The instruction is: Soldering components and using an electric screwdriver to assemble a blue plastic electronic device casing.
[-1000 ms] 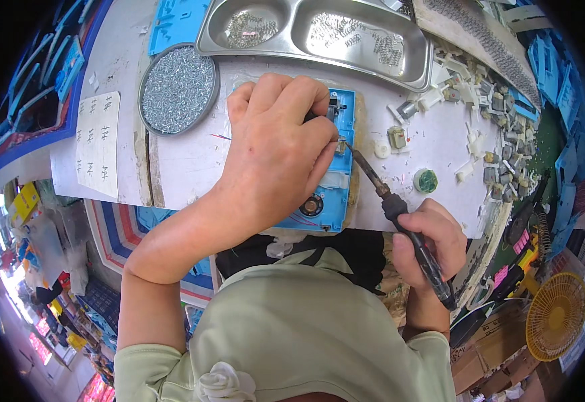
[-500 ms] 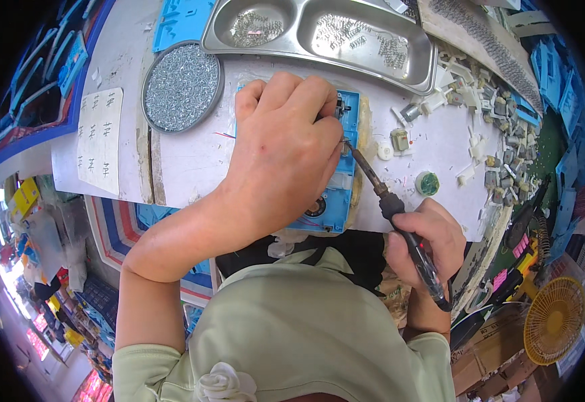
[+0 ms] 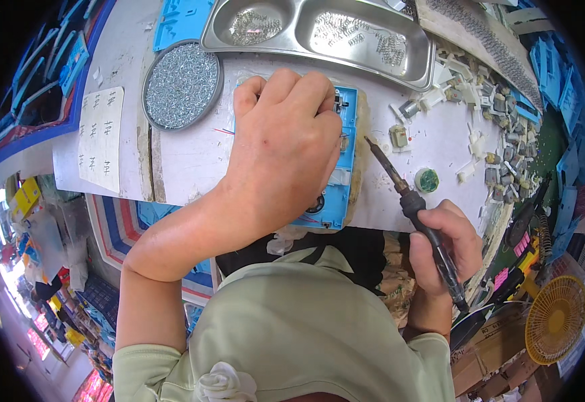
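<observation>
In my right hand (image 3: 448, 248) is a black soldering iron (image 3: 415, 204), gripped by its handle with the metal tip pointing up and left. The tip is apart from the blue plastic casing (image 3: 336, 204), just off its right edge. My left hand (image 3: 282, 130) lies over the casing and hides most of it; the fingers are curled, and what they pinch is hidden beneath them. Small metal parts and a round dark piece show in the casing's uncovered right strip. Thin red wires (image 3: 224, 131) stick out left of my hand.
A round dish of small screws (image 3: 222, 84) stands at the back left, beside a steel compartment tray (image 3: 292, 50) holding springs. Small motors with white fittings (image 3: 497, 134) are heaped on the right. A small round green-filled container (image 3: 426, 179) sits near the iron. A yellow fan (image 3: 556, 320) is at lower right.
My right hand has drawn the soldering iron away to the right, so its tip has left the casing. The left hand stays over the casing, almost unmoved.
</observation>
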`<control>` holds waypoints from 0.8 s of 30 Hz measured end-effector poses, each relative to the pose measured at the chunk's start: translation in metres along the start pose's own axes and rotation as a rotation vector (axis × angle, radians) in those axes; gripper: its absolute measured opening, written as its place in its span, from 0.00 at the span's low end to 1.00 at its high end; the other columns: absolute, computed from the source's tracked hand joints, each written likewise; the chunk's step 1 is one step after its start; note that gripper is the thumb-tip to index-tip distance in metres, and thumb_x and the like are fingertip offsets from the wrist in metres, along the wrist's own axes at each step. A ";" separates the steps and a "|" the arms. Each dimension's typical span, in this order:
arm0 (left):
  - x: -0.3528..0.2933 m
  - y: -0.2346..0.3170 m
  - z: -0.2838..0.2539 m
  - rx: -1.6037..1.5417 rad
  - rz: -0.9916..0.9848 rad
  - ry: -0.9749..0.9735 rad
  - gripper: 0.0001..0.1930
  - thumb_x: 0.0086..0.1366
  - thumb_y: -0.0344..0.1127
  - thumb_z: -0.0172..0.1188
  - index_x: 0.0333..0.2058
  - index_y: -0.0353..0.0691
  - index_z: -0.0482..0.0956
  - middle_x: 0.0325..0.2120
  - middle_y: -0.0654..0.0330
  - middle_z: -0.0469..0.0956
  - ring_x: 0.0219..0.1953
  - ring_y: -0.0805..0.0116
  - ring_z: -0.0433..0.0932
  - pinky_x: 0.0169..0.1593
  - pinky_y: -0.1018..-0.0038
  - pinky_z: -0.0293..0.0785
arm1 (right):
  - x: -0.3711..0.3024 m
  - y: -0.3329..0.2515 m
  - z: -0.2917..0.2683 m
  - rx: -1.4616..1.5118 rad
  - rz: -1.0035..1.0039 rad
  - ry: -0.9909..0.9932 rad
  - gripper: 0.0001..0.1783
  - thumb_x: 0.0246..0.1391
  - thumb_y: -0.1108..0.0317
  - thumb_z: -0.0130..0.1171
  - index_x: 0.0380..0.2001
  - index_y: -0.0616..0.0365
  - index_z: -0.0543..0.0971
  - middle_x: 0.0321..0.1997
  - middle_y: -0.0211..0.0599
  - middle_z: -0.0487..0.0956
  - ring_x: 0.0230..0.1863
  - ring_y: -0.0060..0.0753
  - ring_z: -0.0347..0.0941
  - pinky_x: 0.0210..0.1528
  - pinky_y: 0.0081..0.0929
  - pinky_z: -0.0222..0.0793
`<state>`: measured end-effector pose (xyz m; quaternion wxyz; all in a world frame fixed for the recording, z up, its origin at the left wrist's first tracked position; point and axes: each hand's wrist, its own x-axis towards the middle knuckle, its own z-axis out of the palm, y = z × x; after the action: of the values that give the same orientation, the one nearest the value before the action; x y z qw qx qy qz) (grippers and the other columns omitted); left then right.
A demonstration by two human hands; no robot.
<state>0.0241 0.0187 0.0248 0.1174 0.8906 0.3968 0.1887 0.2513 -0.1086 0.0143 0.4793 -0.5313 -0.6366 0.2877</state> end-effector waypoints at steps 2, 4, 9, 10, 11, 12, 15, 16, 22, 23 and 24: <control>0.000 0.001 0.000 0.001 -0.001 -0.001 0.06 0.51 0.27 0.69 0.27 0.42 0.81 0.36 0.61 0.72 0.43 0.58 0.71 0.52 0.59 0.59 | -0.001 0.000 -0.002 0.001 -0.003 0.011 0.16 0.49 0.73 0.72 0.41 0.63 0.82 0.19 0.30 0.70 0.18 0.24 0.63 0.20 0.22 0.53; 0.001 0.001 0.000 0.003 -0.001 0.000 0.06 0.51 0.28 0.69 0.27 0.42 0.81 0.36 0.61 0.72 0.43 0.58 0.71 0.52 0.59 0.59 | -0.001 -0.001 -0.002 -0.009 -0.009 0.010 0.16 0.49 0.72 0.72 0.41 0.63 0.82 0.19 0.30 0.70 0.18 0.24 0.63 0.20 0.22 0.53; 0.000 0.002 0.001 -0.006 -0.008 0.013 0.06 0.52 0.28 0.70 0.28 0.42 0.81 0.36 0.61 0.72 0.43 0.58 0.71 0.52 0.59 0.60 | 0.001 -0.003 -0.004 -0.040 -0.046 0.006 0.16 0.49 0.72 0.72 0.42 0.63 0.82 0.19 0.29 0.71 0.18 0.25 0.63 0.20 0.22 0.53; 0.000 0.002 0.001 -0.012 -0.012 0.015 0.06 0.52 0.28 0.70 0.28 0.42 0.82 0.36 0.62 0.72 0.43 0.59 0.71 0.52 0.59 0.60 | 0.001 -0.002 -0.004 -0.042 -0.064 0.016 0.16 0.49 0.72 0.72 0.42 0.63 0.82 0.19 0.29 0.71 0.18 0.25 0.64 0.20 0.22 0.54; 0.000 0.003 0.000 -0.011 -0.013 0.010 0.06 0.52 0.28 0.70 0.28 0.42 0.82 0.36 0.62 0.72 0.42 0.59 0.71 0.52 0.59 0.60 | 0.001 0.000 -0.003 -0.043 -0.081 0.025 0.16 0.49 0.72 0.72 0.42 0.63 0.82 0.19 0.29 0.71 0.18 0.26 0.64 0.20 0.23 0.54; 0.000 0.003 -0.001 -0.009 -0.014 0.004 0.06 0.52 0.28 0.70 0.28 0.42 0.82 0.36 0.62 0.72 0.42 0.59 0.71 0.52 0.59 0.60 | 0.001 0.001 -0.003 -0.045 -0.098 0.035 0.16 0.49 0.72 0.73 0.42 0.63 0.82 0.19 0.30 0.72 0.18 0.26 0.64 0.20 0.23 0.54; -0.001 0.002 -0.001 -0.011 -0.018 -0.011 0.06 0.52 0.28 0.71 0.29 0.43 0.83 0.36 0.63 0.72 0.41 0.60 0.72 0.52 0.60 0.60 | 0.001 0.001 -0.003 -0.052 -0.091 0.035 0.16 0.49 0.72 0.73 0.41 0.64 0.83 0.19 0.30 0.73 0.17 0.26 0.64 0.20 0.24 0.55; -0.002 0.001 -0.001 -0.013 -0.019 -0.017 0.07 0.52 0.28 0.71 0.30 0.43 0.83 0.36 0.63 0.72 0.41 0.60 0.72 0.52 0.60 0.60 | 0.000 0.001 -0.003 -0.056 -0.093 0.041 0.15 0.49 0.72 0.72 0.41 0.64 0.83 0.19 0.30 0.73 0.17 0.27 0.64 0.20 0.24 0.55; -0.011 -0.013 0.000 -0.163 -0.020 0.047 0.08 0.51 0.30 0.71 0.32 0.45 0.84 0.38 0.61 0.72 0.42 0.60 0.71 0.53 0.61 0.59 | 0.000 0.001 0.000 -0.056 -0.085 0.053 0.14 0.49 0.72 0.72 0.40 0.64 0.83 0.18 0.31 0.73 0.17 0.27 0.64 0.20 0.25 0.55; -0.012 -0.012 0.000 -0.150 -0.007 0.035 0.08 0.51 0.31 0.70 0.32 0.45 0.84 0.38 0.61 0.72 0.43 0.60 0.71 0.54 0.60 0.59 | 0.001 0.001 0.001 -0.054 -0.086 0.048 0.14 0.49 0.71 0.72 0.40 0.64 0.83 0.18 0.31 0.73 0.17 0.28 0.64 0.20 0.26 0.55; -0.013 -0.011 -0.001 -0.137 0.006 0.023 0.08 0.51 0.31 0.70 0.31 0.46 0.84 0.39 0.60 0.72 0.43 0.59 0.70 0.54 0.60 0.58 | 0.001 0.001 0.001 -0.052 -0.087 0.043 0.14 0.49 0.71 0.71 0.40 0.64 0.83 0.18 0.31 0.73 0.17 0.28 0.64 0.20 0.26 0.55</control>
<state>0.0091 0.0163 0.0185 0.1728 0.8794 0.3815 0.2262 0.2509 -0.1072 0.0134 0.4908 -0.5215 -0.6560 0.2385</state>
